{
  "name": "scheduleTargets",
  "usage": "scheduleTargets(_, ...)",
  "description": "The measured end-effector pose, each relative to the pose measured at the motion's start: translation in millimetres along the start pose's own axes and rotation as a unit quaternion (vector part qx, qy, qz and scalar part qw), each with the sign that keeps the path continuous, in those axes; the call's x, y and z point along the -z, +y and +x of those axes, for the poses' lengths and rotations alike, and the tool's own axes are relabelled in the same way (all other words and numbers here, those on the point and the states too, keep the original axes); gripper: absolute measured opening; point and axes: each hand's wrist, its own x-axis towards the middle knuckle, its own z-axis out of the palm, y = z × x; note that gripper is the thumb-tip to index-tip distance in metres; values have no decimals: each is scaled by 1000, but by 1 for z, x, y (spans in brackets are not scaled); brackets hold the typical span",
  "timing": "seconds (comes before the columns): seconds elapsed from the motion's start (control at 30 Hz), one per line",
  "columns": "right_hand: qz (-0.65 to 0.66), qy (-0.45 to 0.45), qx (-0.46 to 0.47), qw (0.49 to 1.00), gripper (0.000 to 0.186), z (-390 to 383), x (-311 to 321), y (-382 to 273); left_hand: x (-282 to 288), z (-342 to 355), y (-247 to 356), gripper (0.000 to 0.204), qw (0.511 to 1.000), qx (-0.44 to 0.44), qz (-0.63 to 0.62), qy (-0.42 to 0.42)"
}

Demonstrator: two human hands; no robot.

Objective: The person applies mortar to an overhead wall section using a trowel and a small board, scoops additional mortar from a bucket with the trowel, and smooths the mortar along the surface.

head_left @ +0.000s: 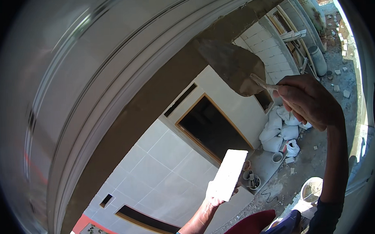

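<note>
In my right hand [309,100], the fingers are wrapped round the handle of a pointed trowel [229,65]. Its broad blade is smeared with grey-brown mortar, and its tip end overlaps the brown mortar-coated edge [109,139] that runs diagonally across the picture. Whether the blade presses on that surface I cannot tell. Lower down, my left hand [216,199] grips a bright white rectangular slab [231,173], held apart from the coated edge. Glare washes out the slab's face, so its material is unclear.
Pale ridged panels [81,80] border the coated edge on the left. Far below are a dark doorway [211,126], white sacks [276,132], a tool bucket [254,182] and a large pale bucket [312,190]. Rubble lies on the ground near a grey cylinder [317,61].
</note>
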Motion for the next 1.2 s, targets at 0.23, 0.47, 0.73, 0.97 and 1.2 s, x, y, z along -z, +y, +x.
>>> scheduleTargets(0.23, 121, 84, -13, 989, 41, -5, -9, 21, 0, 2, -2, 43, 997, -24, 54, 56)
scheduleTargets(0.47, 103, -115, 70, 986, 31, -29, -78, -2, -7, -2, -4, 42, 999, 20, 49, 3)
scheduleTargets(0.73, -86, -63, 273, 956, 19, -37, -107, 3, -30, -18, -13, 40, 790, -133, 567, 193)
scheduleTargets(0.97, -83, 36, 50, 995, 35, -14, -44, -5, -8, -9, -6, 42, 997, -40, 31, 55)
scheduleTargets(1.2, -26, -7, 66, 997, 36, -26, -43, -3, -22, -7, -10, 42, 1000, -14, -6, 1)
